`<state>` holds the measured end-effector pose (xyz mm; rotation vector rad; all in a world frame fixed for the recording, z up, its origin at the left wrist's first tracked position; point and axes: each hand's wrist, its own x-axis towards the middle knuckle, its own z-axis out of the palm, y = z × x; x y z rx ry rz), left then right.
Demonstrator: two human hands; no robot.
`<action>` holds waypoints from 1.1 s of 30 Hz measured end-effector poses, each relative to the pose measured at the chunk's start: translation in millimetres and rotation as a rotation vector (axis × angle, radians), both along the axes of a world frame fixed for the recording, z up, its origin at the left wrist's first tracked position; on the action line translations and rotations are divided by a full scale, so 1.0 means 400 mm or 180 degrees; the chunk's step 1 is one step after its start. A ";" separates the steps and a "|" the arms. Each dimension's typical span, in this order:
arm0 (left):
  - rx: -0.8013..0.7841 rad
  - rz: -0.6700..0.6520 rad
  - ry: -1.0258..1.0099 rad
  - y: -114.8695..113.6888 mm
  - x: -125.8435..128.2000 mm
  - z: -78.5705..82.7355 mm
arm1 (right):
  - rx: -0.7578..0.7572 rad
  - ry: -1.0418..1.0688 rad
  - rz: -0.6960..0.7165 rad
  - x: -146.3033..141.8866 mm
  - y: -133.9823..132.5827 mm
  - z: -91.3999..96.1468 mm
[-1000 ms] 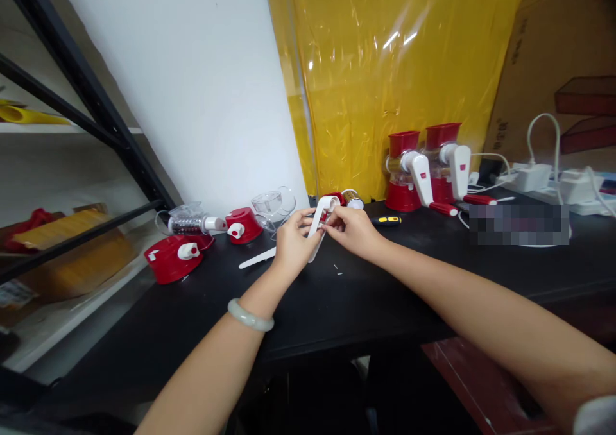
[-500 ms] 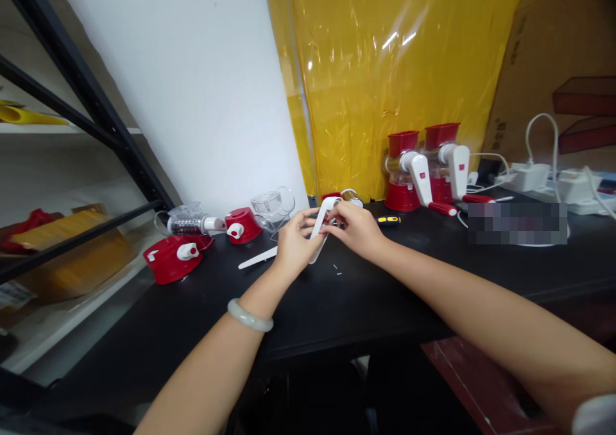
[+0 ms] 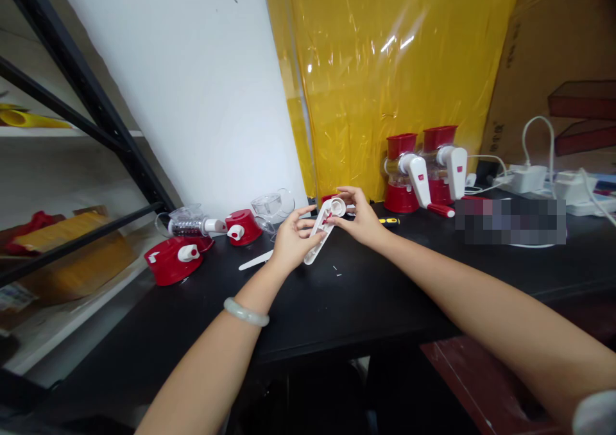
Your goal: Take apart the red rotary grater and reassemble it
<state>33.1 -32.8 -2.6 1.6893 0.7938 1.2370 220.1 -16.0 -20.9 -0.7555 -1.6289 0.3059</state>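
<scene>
My left hand [image 3: 291, 239] pinches a hollow white crank handle [image 3: 312, 254] between thumb and fingers, tilted above the black table. Its open ribbed side faces me, with a ring-shaped socket at the upper end. A small red piece [image 3: 329, 217] shows inside the handle. My right hand [image 3: 360, 220] grips the upper end, its thumb at the red piece and its fingers partly hidden behind. A flat white strip [image 3: 255, 260] lies left of my left hand. Two tiny light slivers [image 3: 337, 271] rest on the table below the handle.
Red bases [image 3: 173, 260] and clear plastic parts [image 3: 267, 204] stand at the left. Behind my right hand lies a yellow-and-black screwdriver [image 3: 389, 222]. Two assembled red-and-white rotary graters [image 3: 402, 172] stand at the back right, near white plugs and cables [image 3: 529, 178]. A black shelf frame [image 3: 96, 114] borders the left.
The handle has turned so its hollow inner side faces me. My right hand's fingers have spread apart at its upper end, while my left hand keeps its grip.
</scene>
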 end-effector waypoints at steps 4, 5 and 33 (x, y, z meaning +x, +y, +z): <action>-0.0093 0.0053 -0.0025 0.003 0.002 -0.002 | -0.0224 0.0097 0.0334 -0.006 -0.004 -0.001; -0.0099 0.0056 -0.0028 0.003 0.002 -0.002 | -0.0252 0.0081 0.0408 -0.008 -0.006 -0.002; -0.0271 0.0045 -0.0042 0.002 0.004 0.001 | 0.0050 -0.0469 0.0386 -0.022 -0.027 -0.003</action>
